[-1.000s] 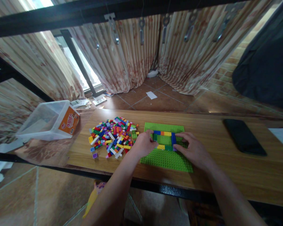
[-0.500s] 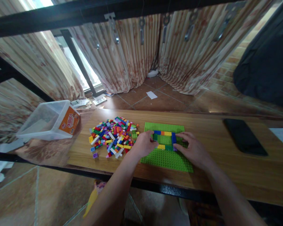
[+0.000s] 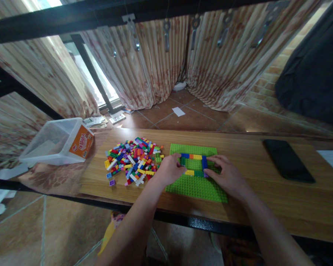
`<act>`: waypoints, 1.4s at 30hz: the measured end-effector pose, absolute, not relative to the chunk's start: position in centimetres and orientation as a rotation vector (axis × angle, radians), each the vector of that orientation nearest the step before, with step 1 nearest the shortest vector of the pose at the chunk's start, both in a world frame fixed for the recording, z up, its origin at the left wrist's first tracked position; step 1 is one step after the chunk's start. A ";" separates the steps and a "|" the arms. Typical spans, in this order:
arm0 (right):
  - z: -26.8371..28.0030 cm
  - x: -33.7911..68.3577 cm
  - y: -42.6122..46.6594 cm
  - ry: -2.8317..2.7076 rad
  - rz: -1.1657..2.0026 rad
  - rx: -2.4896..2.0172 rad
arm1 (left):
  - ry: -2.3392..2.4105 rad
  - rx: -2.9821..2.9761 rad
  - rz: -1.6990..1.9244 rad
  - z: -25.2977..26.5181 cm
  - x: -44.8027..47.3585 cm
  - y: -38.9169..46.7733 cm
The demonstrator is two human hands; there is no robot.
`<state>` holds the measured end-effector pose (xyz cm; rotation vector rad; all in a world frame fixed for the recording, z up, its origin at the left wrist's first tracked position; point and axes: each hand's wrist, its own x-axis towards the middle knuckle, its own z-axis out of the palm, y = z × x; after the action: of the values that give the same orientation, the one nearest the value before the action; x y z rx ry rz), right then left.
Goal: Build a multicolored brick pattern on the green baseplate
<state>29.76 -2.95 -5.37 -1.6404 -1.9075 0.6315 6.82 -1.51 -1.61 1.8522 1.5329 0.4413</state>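
A green studded baseplate [image 3: 194, 190] lies on the wooden table, carrying a rectangular frame of toy bricks [image 3: 195, 157] in blue, orange, yellow and green. My left hand [image 3: 170, 169] is closed on the frame's left end, the thumb at its near corner and a finger at the far one; the fingers partly hide that side. At the opposite end my right hand [image 3: 226, 173] grips the blue side, its thumb by a purple brick [image 3: 205, 175] and its fingertips at the far corner. To the left of my left hand spreads a pile of loose mixed-colour bricks [image 3: 135, 159].
A clear plastic box [image 3: 52, 147] with an orange label stands past the table's left end. On the right side of the wooden table [image 3: 255, 199] lies a black phone [image 3: 287, 160], with white paper [image 3: 331, 159] beyond it. Curtains [image 3: 161, 66] hang behind.
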 end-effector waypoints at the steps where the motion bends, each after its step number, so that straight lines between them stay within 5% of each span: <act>1: -5.4 29.8 -3.0 -1.908 0.623 -1.634 | 1.533 1.851 0.437 -1.6 6.8 -1.5; 42: -5.5 29.7 -3.0 -1.908 0.594 -1.656 | 1.525 1.832 0.453 -1.8 6.8 -1.5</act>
<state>29.70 -3.01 -5.46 -1.6565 -1.9076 0.5940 6.83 -1.53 -1.82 1.8321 1.5249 0.4534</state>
